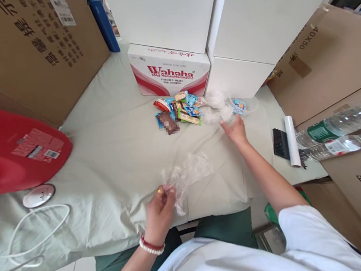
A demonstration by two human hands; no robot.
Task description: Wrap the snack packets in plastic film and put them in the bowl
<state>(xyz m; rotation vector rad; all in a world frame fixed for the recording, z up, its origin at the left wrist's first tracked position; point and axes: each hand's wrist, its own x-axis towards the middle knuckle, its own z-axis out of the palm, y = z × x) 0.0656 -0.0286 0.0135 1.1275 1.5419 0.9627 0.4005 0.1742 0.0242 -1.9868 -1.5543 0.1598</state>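
My left hand (pixel 160 207), with a ring and a red and white bracelet at the wrist, pinches a crumpled clear plastic bag (pixel 192 169) near the front edge of the cloth-covered table. Farther forward, my right hand (pixel 236 132) reaches to more clear plastic bags (pixel 218 107), thumb and fingers apart. Just beyond its fingertips is a small blue packet (pixel 239 106), which seems to lie in or under clear plastic. To the left of these bags sits a pile of wrapped snacks (pixel 187 108) in blue, green, red and brown.
A Wahaha water carton (pixel 171 73) and white boxes (pixel 239 20) stand behind the snacks. On the left are a red container (pixel 15 150) and a white cable (pixel 18 230). Plastic bottles (pixel 341 147), a white roll (pixel 292 140) and a black phone-like object (pixel 280 143) lie right.
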